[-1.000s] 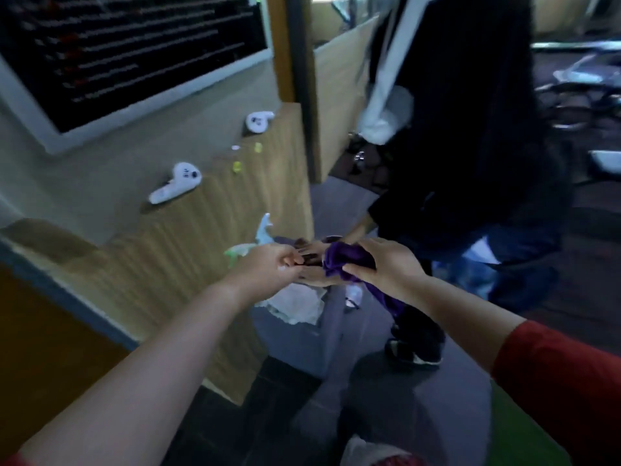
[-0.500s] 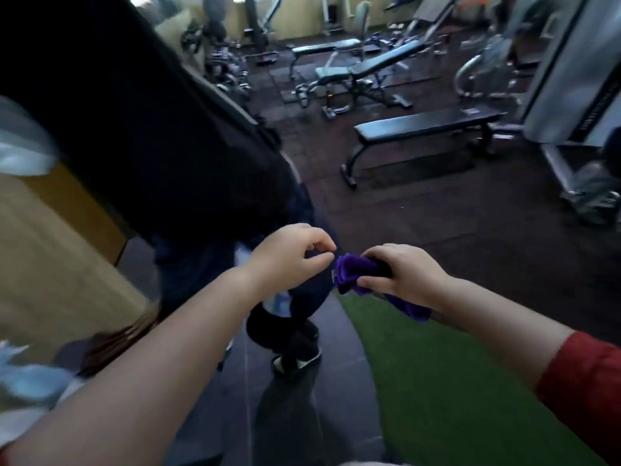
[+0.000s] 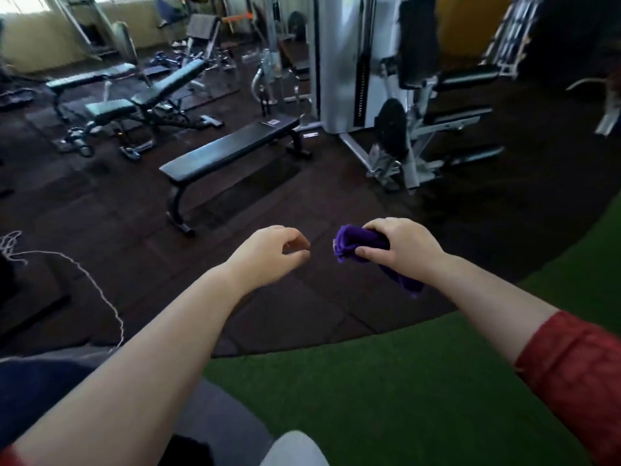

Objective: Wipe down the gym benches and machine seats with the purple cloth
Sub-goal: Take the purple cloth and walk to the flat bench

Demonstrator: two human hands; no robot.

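Above floor | right hand grips purple cloth | left hand empty, loose, now apart

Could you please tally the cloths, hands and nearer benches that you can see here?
Cloths: 1, the purple cloth in the right grip
Hands: 2, left hand, right hand
Nearer benches: 3, flat bench, adjustable bench, long bench behind it
Total: 6
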